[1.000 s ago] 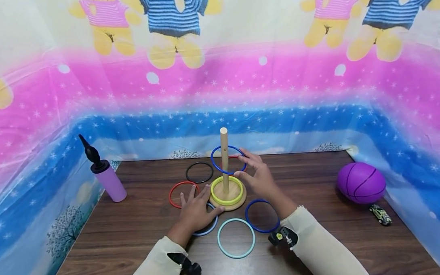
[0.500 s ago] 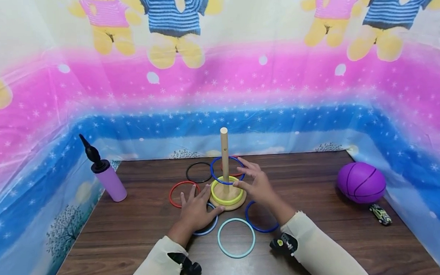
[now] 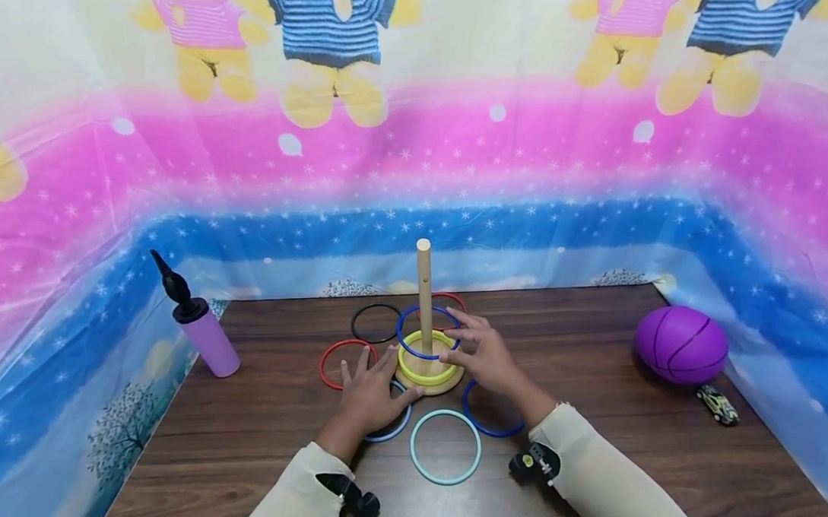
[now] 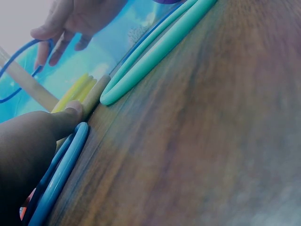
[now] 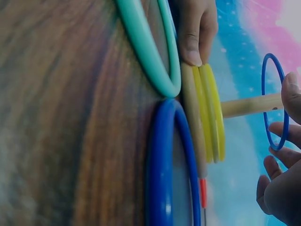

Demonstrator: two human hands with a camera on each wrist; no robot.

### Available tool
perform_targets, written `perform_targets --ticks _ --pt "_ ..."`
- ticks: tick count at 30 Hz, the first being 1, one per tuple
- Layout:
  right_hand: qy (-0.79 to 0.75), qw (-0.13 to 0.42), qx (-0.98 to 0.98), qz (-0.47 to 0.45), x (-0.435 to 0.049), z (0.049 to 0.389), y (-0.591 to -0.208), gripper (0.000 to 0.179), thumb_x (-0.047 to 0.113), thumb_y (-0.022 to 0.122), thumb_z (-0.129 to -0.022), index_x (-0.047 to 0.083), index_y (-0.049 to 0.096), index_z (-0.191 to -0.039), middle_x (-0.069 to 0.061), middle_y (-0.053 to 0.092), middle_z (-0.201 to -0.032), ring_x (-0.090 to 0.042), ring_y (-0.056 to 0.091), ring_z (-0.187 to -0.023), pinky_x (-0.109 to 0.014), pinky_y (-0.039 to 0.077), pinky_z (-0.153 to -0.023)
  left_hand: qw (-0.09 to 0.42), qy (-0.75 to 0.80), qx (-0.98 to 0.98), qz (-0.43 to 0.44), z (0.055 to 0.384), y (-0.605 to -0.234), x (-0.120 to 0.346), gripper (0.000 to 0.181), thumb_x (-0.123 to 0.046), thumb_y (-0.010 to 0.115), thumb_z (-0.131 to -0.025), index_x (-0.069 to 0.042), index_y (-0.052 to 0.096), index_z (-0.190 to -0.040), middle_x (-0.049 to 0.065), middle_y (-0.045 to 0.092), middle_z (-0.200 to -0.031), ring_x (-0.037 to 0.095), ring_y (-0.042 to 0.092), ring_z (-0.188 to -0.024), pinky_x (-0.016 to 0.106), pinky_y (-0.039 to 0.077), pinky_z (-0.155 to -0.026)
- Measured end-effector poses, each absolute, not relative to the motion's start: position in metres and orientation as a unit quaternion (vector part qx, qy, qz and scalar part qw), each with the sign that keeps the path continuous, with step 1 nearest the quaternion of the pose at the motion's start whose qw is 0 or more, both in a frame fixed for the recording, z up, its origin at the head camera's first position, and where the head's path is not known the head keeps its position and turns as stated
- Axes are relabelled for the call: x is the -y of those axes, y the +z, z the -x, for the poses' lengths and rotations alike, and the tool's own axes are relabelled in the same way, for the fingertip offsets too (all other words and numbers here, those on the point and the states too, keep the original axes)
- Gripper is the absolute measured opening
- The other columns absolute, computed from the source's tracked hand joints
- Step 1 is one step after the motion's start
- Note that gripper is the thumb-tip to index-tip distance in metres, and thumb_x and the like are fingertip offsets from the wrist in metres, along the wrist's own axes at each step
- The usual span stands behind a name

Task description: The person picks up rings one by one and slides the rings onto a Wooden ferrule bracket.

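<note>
Blue ring around the wooden peg, above the yellow rings

The wooden peg point(image 3: 425, 288) stands upright on its round base point(image 3: 432, 391), with at least two yellow rings point(image 3: 429, 380) lying around its foot; those look done. The blue ring point(image 3: 398, 332) encircles the peg above them, clear of the stack, pinched between thumb and fingers of the right hand point(image 3: 487, 355), so this one seems only partly placed.

The left hand point(image 3: 368, 397) is spread wide and holds no ring, its thumb touching the base at the peg's left.

Six rings lie off the peg on the table point(image 3: 598, 435) and appear to be what is left: a light blue ring point(image 3: 409, 412) partly under the left hand, a red ring point(image 3: 322, 366) left of the peg, a black ring point(image 3: 353, 326) behind and left, a second red ring point(image 3: 449, 294) behind and right, a turquoise ring point(image 3: 447, 482) in front, and a dark blue ring point(image 3: 466, 403) in front and right.
</note>
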State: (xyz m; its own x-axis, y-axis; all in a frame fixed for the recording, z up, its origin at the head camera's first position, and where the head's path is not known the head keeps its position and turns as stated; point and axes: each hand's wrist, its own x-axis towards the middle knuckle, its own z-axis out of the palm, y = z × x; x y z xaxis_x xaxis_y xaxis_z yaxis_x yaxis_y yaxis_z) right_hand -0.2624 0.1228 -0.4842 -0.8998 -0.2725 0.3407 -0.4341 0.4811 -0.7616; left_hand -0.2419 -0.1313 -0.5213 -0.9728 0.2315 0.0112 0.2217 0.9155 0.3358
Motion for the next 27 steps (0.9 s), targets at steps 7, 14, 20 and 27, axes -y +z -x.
perform_targets --ticks 7,14,20,27 --pt "0.469 0.067 0.858 -0.198 -0.123 0.264 -0.49 0.045 0.018 0.088 -0.094 -0.003 0.077 -0.132 -0.007 0.05 -0.171 -0.041 0.039 -0.16 -0.073 0.035 -0.125 0.01 0.169 -0.978 -0.122 0.241 -0.52 0.13 0.096 -0.077 0.061 -0.099 -0.02 0.038 -0.172 0.004 0.041 -0.177 0.048 0.021 -0.169 0.083 0.008 -0.129" --pt "0.477 0.042 0.859 -0.183 -0.124 0.263 -0.491 0.047 0.02 0.089 -0.092 -0.002 0.078 -0.132 -0.003 0.05 -0.172 -0.04 0.039 -0.16 -0.071 0.037 -0.125 0.012 0.162 -0.979 -0.12 0.242 -0.521 0.13 0.096 -0.078 0.059 -0.099 -0.02 0.037 -0.173 0.003 0.039 -0.178 0.048 0.02 -0.169 0.083 0.008 -0.129" --pt "0.464 0.048 0.862 -0.199 -0.125 0.264 -0.496 0.05 0.023 0.089 -0.091 -0.002 0.077 -0.132 -0.006 0.052 -0.17 -0.042 0.042 -0.157 -0.07 0.039 -0.124 0.004 0.165 -0.979 -0.121 0.244 -0.522 0.131 0.096 -0.077 0.06 -0.099 -0.019 0.038 -0.172 0.004 0.039 -0.178 0.048 0.02 -0.169 0.083 0.007 -0.129" --pt "0.467 0.039 0.861 -0.198 -0.127 0.266 -0.507 0.048 0.022 0.089 -0.091 -0.001 0.079 -0.13 -0.009 0.052 -0.17 -0.044 0.044 -0.154 -0.069 0.039 -0.124 0.01 0.168 -0.978 -0.121 0.242 -0.523 0.131 0.095 -0.077 0.06 -0.1 -0.02 0.037 -0.173 0.003 0.038 -0.178 0.048 0.018 -0.169 0.083 0.006 -0.129"
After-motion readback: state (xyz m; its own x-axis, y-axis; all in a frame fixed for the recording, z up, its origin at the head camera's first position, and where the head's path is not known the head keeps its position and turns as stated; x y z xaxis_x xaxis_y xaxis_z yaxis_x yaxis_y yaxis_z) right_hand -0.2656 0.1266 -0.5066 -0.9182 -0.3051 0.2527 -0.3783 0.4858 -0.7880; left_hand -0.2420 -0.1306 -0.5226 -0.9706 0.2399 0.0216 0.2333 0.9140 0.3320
